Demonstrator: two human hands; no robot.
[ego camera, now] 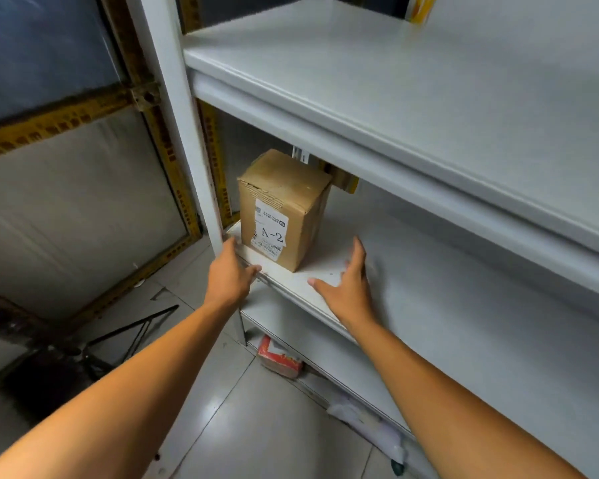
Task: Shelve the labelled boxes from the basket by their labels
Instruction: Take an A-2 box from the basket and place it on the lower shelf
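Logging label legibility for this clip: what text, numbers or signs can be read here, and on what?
"A-2": white label on the cardboard box on the middle shelf.
Small print and codes on that label: too small to read.
Red packet under the shelves: print blurred.
Yellow item on the top shelf: unreadable.

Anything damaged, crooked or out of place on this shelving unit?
The brown cardboard box labelled A-2 stands upright at the white middle shelf's left end, its top front edge crumpled and torn. Both hands, left and right, are open and off it.
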